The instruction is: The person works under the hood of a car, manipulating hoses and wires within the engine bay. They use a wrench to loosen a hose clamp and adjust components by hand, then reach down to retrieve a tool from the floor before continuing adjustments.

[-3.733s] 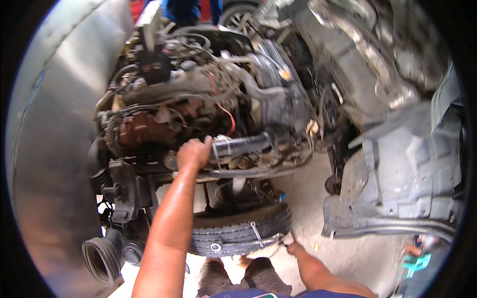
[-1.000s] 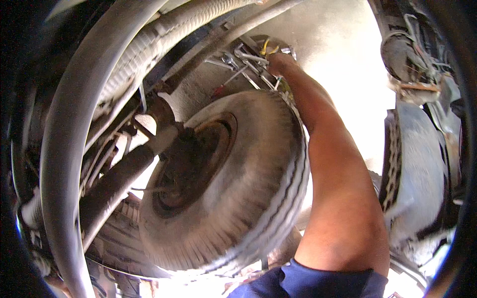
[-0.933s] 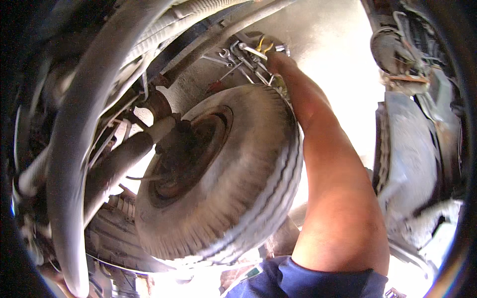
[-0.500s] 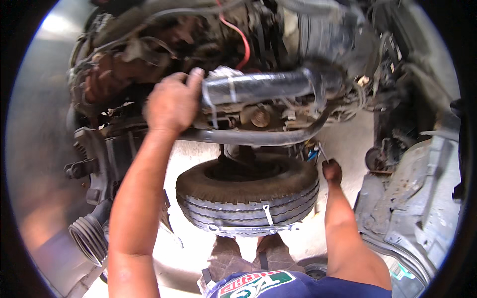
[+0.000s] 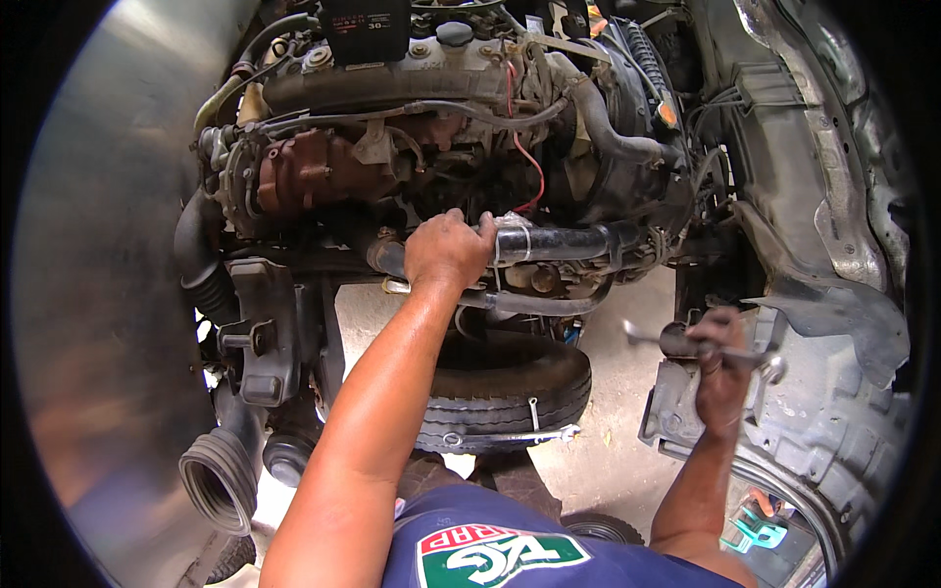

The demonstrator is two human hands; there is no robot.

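My left hand (image 5: pixel 446 250) is wrapped over a thick black pipe (image 5: pixel 564 242) that runs across below the engine, its fingers curled behind it and the thumb on top. Part of the pipe is hidden under that hand. To the right, my right hand (image 5: pixel 722 377) grips a wrench (image 5: pixel 745 357), held roughly level in front of the grey metal panel; both are smeared by motion. One end of the wrench points toward the engine, and the other sticks out right of the fist. Beneath the pipe runs a thinner dark tube (image 5: pixel 549 304).
A tyre (image 5: pixel 490 412) lies below the pipe, with a small wrench (image 5: pixel 534 414) and a longer wrench (image 5: pixel 559 434) on it. The engine (image 5: pixel 441 73), with a reddish-brown rusty housing (image 5: pixel 314 169), fills the far side. Grey body panels (image 5: pixel 823 392) stand at right; a ribbed hose (image 5: pixel 218 480) hangs at left.
My right hand has risen and moved right with the wrench, away from beside the tyre. My left hand stays on the pipe. The view has shifted, showing more of the engine.
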